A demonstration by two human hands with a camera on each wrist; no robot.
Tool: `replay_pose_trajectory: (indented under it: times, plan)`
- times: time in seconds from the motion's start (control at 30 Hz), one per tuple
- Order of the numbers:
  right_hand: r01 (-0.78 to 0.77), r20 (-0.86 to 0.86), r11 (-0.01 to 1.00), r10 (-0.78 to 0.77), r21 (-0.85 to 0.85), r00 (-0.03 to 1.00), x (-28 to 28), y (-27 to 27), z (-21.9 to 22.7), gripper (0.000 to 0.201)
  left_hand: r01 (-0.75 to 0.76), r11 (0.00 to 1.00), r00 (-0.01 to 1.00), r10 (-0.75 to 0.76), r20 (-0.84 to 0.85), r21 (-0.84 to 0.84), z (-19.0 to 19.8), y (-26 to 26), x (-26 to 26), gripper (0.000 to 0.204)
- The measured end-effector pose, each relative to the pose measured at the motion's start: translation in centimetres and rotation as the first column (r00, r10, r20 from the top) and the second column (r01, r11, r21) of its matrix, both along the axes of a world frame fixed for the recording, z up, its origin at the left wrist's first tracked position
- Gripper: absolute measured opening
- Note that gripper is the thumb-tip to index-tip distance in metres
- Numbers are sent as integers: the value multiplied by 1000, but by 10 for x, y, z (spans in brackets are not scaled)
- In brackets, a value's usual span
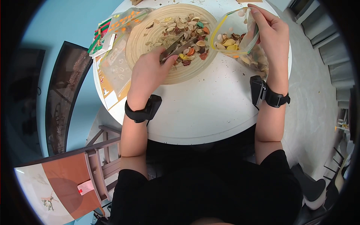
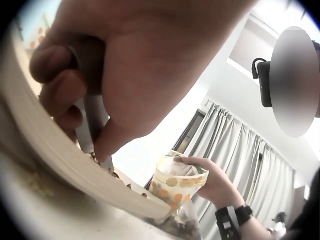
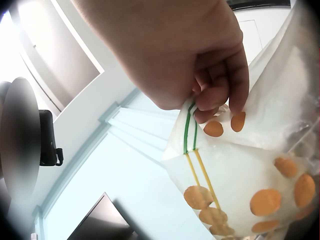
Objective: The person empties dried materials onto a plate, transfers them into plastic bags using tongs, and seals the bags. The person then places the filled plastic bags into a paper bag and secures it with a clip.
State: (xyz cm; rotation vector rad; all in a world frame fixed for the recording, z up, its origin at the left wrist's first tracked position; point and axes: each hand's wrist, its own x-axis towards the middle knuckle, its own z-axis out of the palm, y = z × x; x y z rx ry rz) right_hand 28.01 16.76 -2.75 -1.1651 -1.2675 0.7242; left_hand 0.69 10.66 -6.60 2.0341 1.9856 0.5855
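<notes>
My left hand [image 1: 148, 73] holds a pair of metal tongs [image 1: 173, 50] over a round, pale ridged bamboo tray [image 1: 135, 48]. Dried petals and pods [image 1: 193, 24] in beige, red, orange, yellow and green lie scattered on the tray, and the tong tips reach in among them. In the left wrist view, fingers and thumb wrap both arms of the tongs [image 2: 90, 120]. My right hand [image 1: 273, 35] pinches the top edge of a clear zip bag [image 3: 235, 165] printed with orange dots. The bag's mouth gapes toward the tray, with dried pieces [image 1: 230, 42] inside it.
Another orange-dotted bag [image 1: 129, 18] lies at the tray's left, near a flat clear bag [image 1: 116, 71] and a box with red and green items [image 1: 101, 39]. Beneath everything is a white round table [image 1: 202, 112], crumbs strewn near the tray. A chair [image 1: 103, 161] stands lower left.
</notes>
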Motion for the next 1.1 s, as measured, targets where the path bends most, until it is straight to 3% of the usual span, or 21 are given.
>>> replay_pose_trajectory:
  times: [0.27,0.47,0.53,0.67,0.77,0.87,0.9,1.03,1.1]
  plan:
    - [-6,39,1000,6,13,999,2,3,-4,29,-58,998,996,60,58,-34,6,6,-5,36]
    - [13,20,1000,-13,12,1000,-6,-4,3,30,-58,998,965,65,253,-35,42,-3,9,30]
    - [37,17,996,-36,-84,999,-8,-5,13,30,-2,1000,946,-6,325,26,43,-6,15,30]
    - [-2,35,1000,2,7,999,-2,-5,4,30,120,985,899,-160,409,123,45,-13,44,29]
    - [3,48,999,-1,-43,999,1,-3,6,30,92,994,900,-111,422,65,45,-11,42,29]
    - [-10,74,1000,12,-20,997,5,-6,5,30,-3,992,930,-43,364,124,47,-3,25,30]
    - [-7,65,1000,8,-6,998,4,-6,4,30,-56,993,901,8,433,99,48,-2,20,33]
    - [30,-25,999,-31,-40,999,2,1,2,29,-137,989,941,114,318,50,38,14,-12,43]
    - [84,-41,992,-81,94,996,-2,0,-4,29,-184,982,960,186,208,-26,31,21,-20,46]
